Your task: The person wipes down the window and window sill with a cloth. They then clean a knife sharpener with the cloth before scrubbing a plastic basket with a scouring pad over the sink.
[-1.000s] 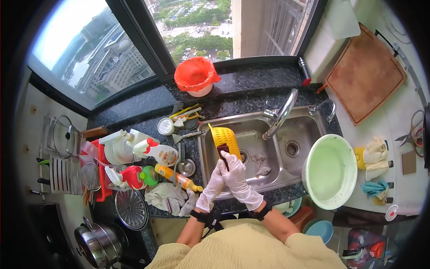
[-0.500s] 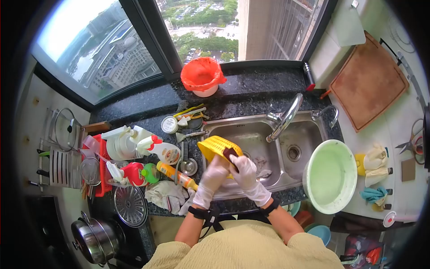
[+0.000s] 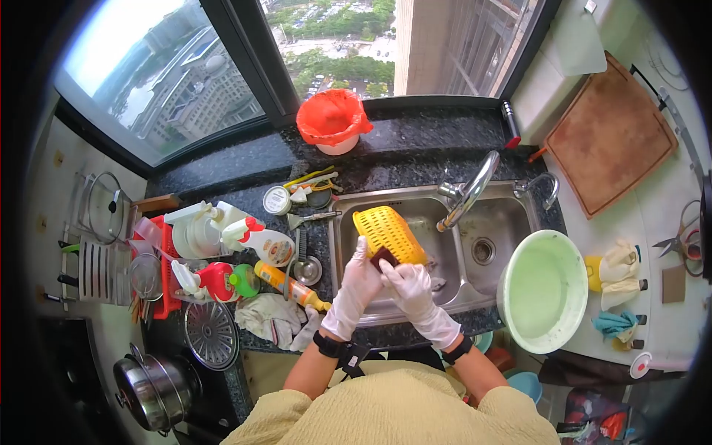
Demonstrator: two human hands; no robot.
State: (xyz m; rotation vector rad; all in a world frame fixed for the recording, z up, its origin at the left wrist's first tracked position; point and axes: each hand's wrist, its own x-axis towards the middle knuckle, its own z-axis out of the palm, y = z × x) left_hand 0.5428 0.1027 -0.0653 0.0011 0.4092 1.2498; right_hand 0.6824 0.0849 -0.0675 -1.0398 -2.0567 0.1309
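Observation:
A yellow perforated plastic basket (image 3: 391,231) sits tilted in the left basin of the steel sink (image 3: 343,245). My hands, both in whitish gloves, are in front of it over the near side of the basin. Between them is a small dark brown scrubbing sponge (image 3: 383,257). My left hand (image 3: 356,285) is closed at the sponge's left side, its fingertips close to the basket; whether they touch the basket is unclear. My right hand (image 3: 415,293) grips the sponge from the right with bent fingers. The gloves hide part of the sponge and the basket's near side.
The faucet (image 3: 475,189) arches over the basins. A pale green tub (image 3: 506,297) stands at the right. Left are a spray bottle (image 3: 268,246), an orange bottle (image 3: 285,282), a cloth (image 3: 267,319) and a red rack (image 3: 167,285). A red-lined bin (image 3: 334,119) is by the window.
The basket has moved right and tipped over in the left basin; my left hand has come away from its side to the sponge. My right hand has shifted slightly right and down.

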